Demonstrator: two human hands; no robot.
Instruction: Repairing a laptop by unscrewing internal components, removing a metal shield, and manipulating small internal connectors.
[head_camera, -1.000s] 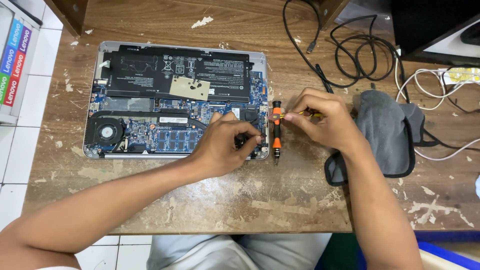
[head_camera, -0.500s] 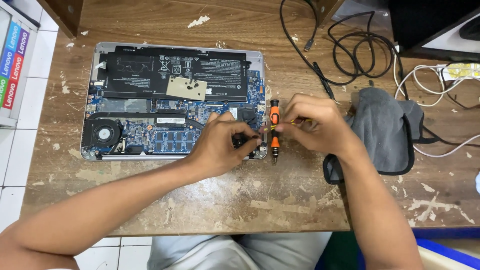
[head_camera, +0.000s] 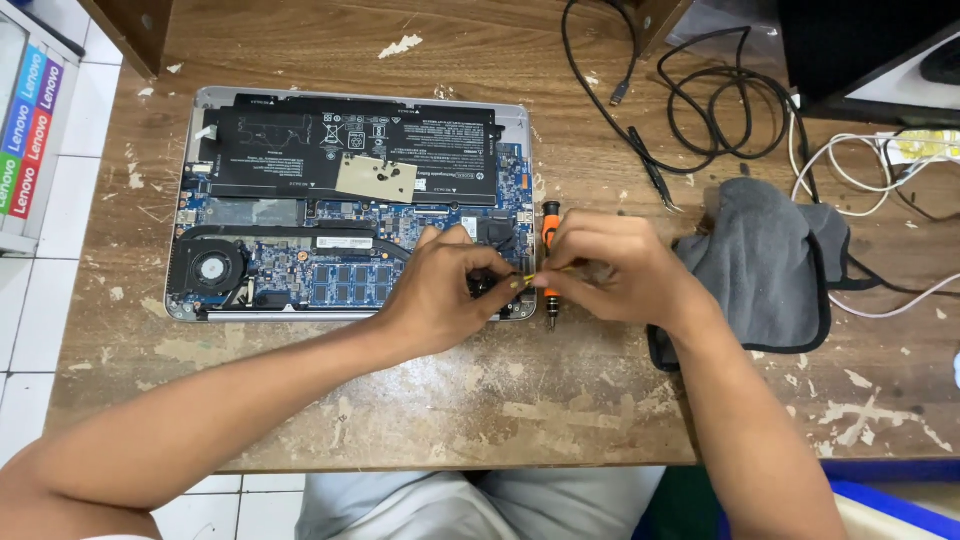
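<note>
Lying under right hand (head_camera: 610, 265), orange screwdriver (head_camera: 549, 228)

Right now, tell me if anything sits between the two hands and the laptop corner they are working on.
Nothing visible does. The left hand rests on the open laptop at its near right corner, and the right hand meets it there. The orange screwdriver lies under the right hand's fingers, beside the laptop's edge.

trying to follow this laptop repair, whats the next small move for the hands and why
Probably steady the small part with the left hand and ease it free, since both hands meet at the open laptop's right edge and the right hand pinches a thin yellow tool there.
</note>
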